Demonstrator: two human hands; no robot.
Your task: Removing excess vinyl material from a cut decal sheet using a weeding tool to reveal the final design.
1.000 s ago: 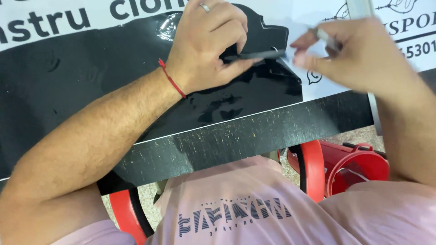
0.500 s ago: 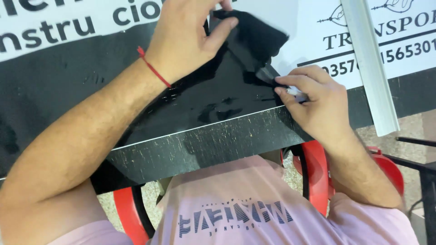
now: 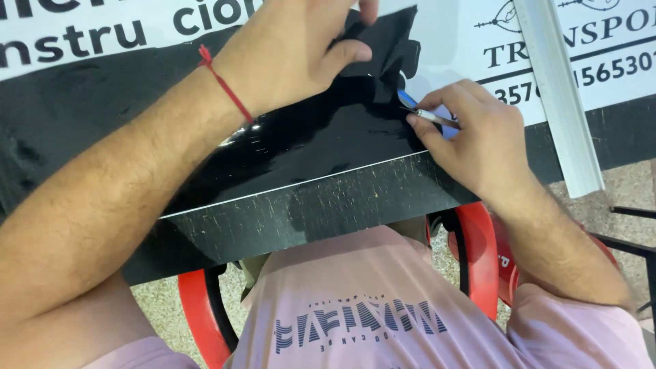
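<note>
A sheet of glossy black vinyl [image 3: 294,137] lies across a white printed sign [image 3: 451,41] on a dark scratched table [image 3: 307,212]. My left hand [image 3: 294,61], with a red string on its wrist, pinches and lifts a crumpled flap of the black vinyl [image 3: 383,55] near the top. My right hand [image 3: 471,137] grips a thin metal craft knife with a blue part [image 3: 420,113], its tip at the edge of the black vinyl beside the flap.
A long pale metal ruler [image 3: 557,96] lies slanted over the sign at the right. A red plastic chair [image 3: 478,260] shows below the table edge on both sides of my pink shirt. Speckled floor lies beneath.
My right hand has come down from the upper right to the vinyl's edge with the knife. My left hand has shifted up, pulling the black flap further off the sign.
</note>
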